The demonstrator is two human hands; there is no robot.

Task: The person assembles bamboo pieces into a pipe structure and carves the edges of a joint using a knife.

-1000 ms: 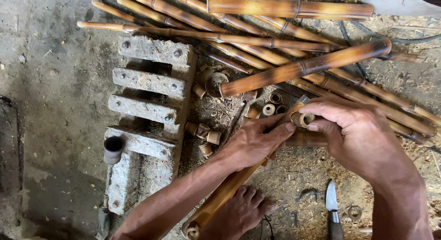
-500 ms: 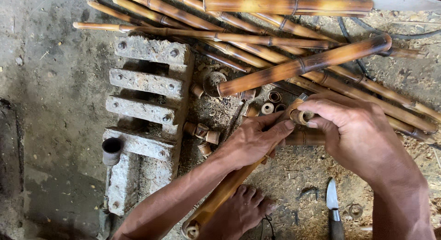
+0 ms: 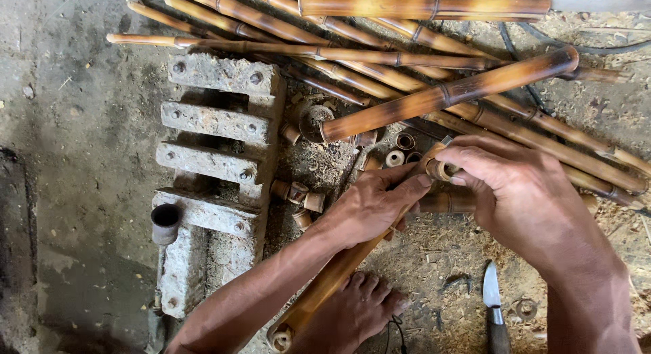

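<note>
Left hand: the left hand [image 3: 371, 208] is closed around a bamboo pole [image 3: 339, 272], gripping it near its upper end, with the thumb stretched toward the tip.
Right hand: the right hand [image 3: 519, 191] is curled over the same upper end, its fingertips [image 3: 456, 180] pinching a small bamboo ring [image 3: 437, 169] that sits on the tip.
Bamboo pole: it slants from the ring down and to the left, under the left forearm, and its cut lower end lies beside a bare foot [image 3: 352, 313].
Bare foot: it rests on the sawdust-strewn ground, touching the right side of the pole's lower part.
Knife [image 3: 494, 310]: it lies on the ground right of the pole, below the right hand, blade pointing up.
Concrete block [image 3: 217, 157]: a slatted grey block with bolts stands left of the pole; a short dark tube [image 3: 165, 222] leans at its left edge.
Cut pieces [image 3: 298, 194]: short bamboo offcuts lie between the block and the pole, with more rings [image 3: 400, 150] just above the left hand.
Bamboo stack [image 3: 420, 49]: long poles lie crossed above the held pole, well beyond both hands.
</note>
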